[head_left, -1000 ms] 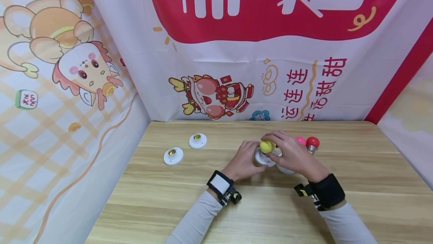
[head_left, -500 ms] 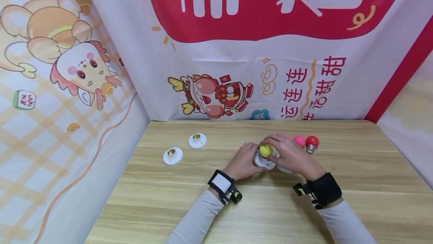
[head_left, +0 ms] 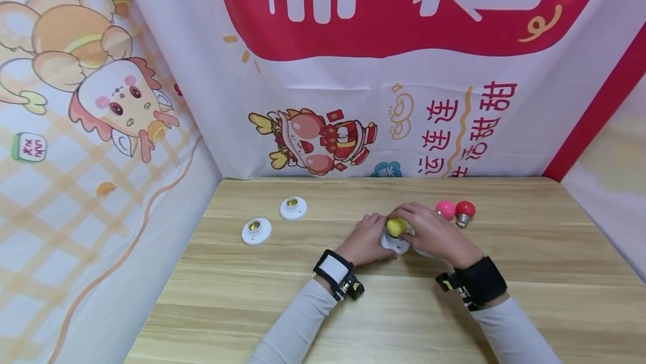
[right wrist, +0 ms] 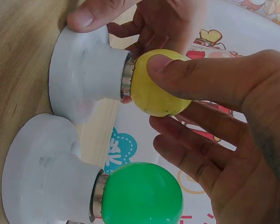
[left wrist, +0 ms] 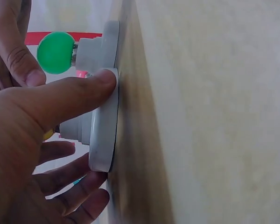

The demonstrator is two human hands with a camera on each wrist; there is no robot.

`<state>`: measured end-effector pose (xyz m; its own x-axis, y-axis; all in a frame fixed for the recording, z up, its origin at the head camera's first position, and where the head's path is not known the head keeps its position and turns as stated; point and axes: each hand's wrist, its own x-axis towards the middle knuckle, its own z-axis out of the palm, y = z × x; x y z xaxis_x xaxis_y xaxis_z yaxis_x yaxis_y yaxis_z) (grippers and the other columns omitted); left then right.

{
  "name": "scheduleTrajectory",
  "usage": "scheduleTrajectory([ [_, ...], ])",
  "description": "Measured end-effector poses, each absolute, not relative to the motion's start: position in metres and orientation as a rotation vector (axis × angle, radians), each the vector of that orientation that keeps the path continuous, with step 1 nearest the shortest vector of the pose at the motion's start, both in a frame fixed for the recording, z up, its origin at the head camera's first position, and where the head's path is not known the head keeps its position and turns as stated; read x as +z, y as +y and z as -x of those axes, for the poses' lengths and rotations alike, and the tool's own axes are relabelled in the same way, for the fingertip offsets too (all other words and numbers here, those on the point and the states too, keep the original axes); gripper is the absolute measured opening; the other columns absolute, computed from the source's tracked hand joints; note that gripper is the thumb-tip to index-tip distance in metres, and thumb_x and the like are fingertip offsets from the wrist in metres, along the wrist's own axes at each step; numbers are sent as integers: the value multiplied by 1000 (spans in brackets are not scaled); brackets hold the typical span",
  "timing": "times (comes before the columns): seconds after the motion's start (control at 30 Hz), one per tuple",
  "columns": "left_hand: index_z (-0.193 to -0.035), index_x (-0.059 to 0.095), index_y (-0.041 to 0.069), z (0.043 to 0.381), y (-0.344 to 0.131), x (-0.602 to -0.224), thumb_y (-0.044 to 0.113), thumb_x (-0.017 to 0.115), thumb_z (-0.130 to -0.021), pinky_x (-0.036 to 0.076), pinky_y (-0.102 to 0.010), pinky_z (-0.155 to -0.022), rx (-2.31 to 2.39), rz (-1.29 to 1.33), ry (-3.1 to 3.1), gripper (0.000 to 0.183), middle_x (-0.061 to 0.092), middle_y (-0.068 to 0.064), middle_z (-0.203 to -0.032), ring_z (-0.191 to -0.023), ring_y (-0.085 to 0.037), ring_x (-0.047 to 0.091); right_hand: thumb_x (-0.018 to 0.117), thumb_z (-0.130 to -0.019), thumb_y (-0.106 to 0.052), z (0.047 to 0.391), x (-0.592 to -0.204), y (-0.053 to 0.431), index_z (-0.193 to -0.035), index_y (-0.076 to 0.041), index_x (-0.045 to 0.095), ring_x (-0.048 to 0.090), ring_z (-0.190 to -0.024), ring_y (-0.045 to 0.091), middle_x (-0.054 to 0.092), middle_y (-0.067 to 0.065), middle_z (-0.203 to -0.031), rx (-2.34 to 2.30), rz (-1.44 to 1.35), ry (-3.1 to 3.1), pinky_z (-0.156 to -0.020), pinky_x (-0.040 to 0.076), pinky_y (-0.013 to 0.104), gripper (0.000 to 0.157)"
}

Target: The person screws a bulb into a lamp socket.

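Observation:
My right hand (head_left: pixel 435 231) pinches a yellow light bulb (right wrist: pixel 151 88) between thumb and fingers. The bulb's metal base sits in the mouth of a white lamp socket (right wrist: pixel 79 74), with part of the metal still showing. My left hand (head_left: pixel 364 239) grips the round base of that same socket by its edge, thumb on one side and fingers on the other, as the left wrist view shows. Right beside it is a second white lamp socket (right wrist: pixel 42 172) carrying a green bulb (right wrist: pixel 142 193). In the head view, my right hand mostly hides this second socket and its bulb.
Two white sockets without bulbs, a nearer one (head_left: pixel 256 232) and a farther one (head_left: pixel 293 208), lie at the left of the wooden table (head_left: pixel 242 308). Behind my right hand lie a pink bulb (head_left: pixel 446 210) and a red bulb (head_left: pixel 465 209). A printed cloth (head_left: pixel 323 78) hangs along the back edge.
My right hand has shifted slightly down around the yellow bulb, its fingers changing position. The left hand keeps its grip on the socket. The head view has tilted a little.

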<state>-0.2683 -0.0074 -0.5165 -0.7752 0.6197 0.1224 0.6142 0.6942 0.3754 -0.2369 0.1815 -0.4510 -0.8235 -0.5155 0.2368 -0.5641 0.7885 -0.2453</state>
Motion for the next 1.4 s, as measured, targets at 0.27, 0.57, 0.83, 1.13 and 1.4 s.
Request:
scheduleTrajectory([
  [0.27,-141,41,11,269,-7,-515,54,77,-74,43,-28,-93,610,-1034,2858,87,51,1,-124,-110,-14,43,82,-75,-19,237,-451,182,-120,-16,66,54,-115,22,63,3,-120,451,-848,-2833,-93,52,44,48],
  [0.57,-146,36,14,267,-11,-514,51,78,-73,42,-31,-97,666,-1028,2805,92,50,1,-129,-113,-13,43,82,-75,-19,235,-451,181,-122,-15,64,54,-116,23,61,5,-123,440,-838,-2844,-92,52,45,50],
  [0.83,-149,31,10,266,-23,-509,46,76,-78,44,-30,-102,781,-1046,2731,90,47,-6,-137,-119,-15,45,80,-76,-24,232,-445,184,-128,-15,60,51,-121,27,57,9,-130,439,-847,-2831,-94,50,51,56],
  [1.13,-147,36,11,263,-44,-501,38,73,-84,48,-30,-98,883,-1034,2726,78,49,-5,-137,-118,-16,50,76,-79,-26,230,-433,194,-128,-16,61,50,-122,28,58,9,-131,455,-858,-2770,-93,50,52,52],
  [1.4,-139,48,16,258,-63,-492,34,69,-88,49,-27,-94,907,-1047,2815,59,57,3,-126,-112,-10,53,77,-80,-26,230,-427,207,-126,-13,61,53,-119,30,60,10,-128,464,-820,-2741,-92,51,52,50],
])
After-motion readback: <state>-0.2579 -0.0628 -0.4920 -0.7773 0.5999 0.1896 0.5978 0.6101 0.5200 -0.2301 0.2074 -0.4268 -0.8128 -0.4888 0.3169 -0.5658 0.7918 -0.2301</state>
